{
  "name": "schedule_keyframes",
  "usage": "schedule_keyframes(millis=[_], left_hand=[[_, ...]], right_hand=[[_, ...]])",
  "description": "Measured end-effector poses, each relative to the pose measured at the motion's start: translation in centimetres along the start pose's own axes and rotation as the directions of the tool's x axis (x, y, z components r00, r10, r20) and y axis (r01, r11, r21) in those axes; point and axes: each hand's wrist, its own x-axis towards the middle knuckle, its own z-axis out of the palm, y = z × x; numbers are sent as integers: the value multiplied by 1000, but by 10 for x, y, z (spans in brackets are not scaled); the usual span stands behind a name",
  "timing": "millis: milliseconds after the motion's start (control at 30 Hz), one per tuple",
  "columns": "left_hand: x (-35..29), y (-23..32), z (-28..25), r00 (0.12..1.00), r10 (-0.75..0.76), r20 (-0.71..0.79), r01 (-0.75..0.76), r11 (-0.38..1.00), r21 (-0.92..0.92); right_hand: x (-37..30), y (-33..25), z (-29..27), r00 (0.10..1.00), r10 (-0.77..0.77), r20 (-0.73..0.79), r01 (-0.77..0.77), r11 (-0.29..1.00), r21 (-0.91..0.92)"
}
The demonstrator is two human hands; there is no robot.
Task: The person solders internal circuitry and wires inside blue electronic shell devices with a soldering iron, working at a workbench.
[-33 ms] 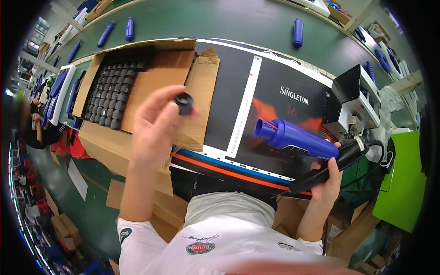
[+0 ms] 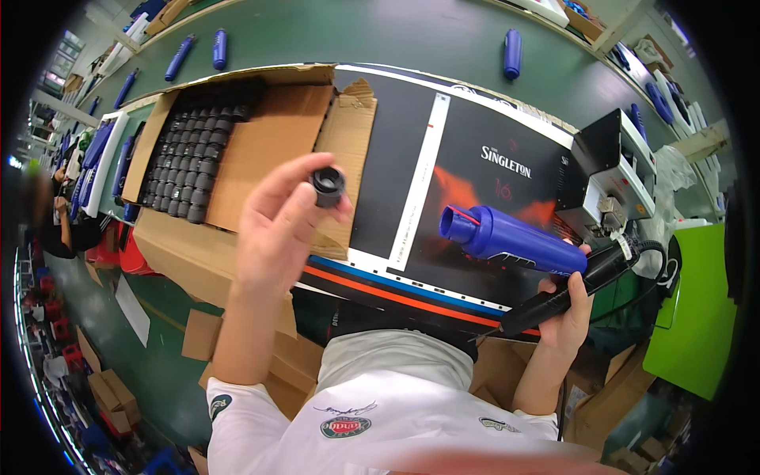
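Note:
Between the thumb and fingers of my left hand (image 2: pixel 277 214) is a small black ring-shaped cap (image 2: pixel 327 186), its round opening facing up toward me. My right hand (image 2: pixel 566 313) holds two things at once. One is a blue cylindrical housing (image 2: pixel 518 241), lying nearly level, with its open narrower end pointing left and a bit of red wire showing at the mouth. The other is a black electric screwdriver (image 2: pixel 566 293) below it, its thin bit pointing down and left. The cap and the housing are apart.
An open cardboard box (image 2: pixel 269 134) with rows of black caps (image 2: pixel 186 162) stands at the left. A black and silver box-shaped device (image 2: pixel 609 170) sits at the right on the printed board (image 2: pixel 380 174). Blue housings (image 2: pixel 513 54) lie on the green bench behind. A person works at far left.
My left hand has moved a little to the right and down with the cap, whose opening now shows more clearly. My right hand stays almost in place.

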Motion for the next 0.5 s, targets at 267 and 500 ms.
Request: schedule_keyframes(millis=[267, 500], left_hand=[[-10, -43, 49, 985, -95, 147, 100, 995, -28], [-18, -59, 72, 930, -191, 314, 180, 982, 65]], right_hand=[[-30, -47, -20, 951, -290, 108, 306, 935, -178], [-30, -53, -28, 920, -381, 92, 390, 872, -297]])
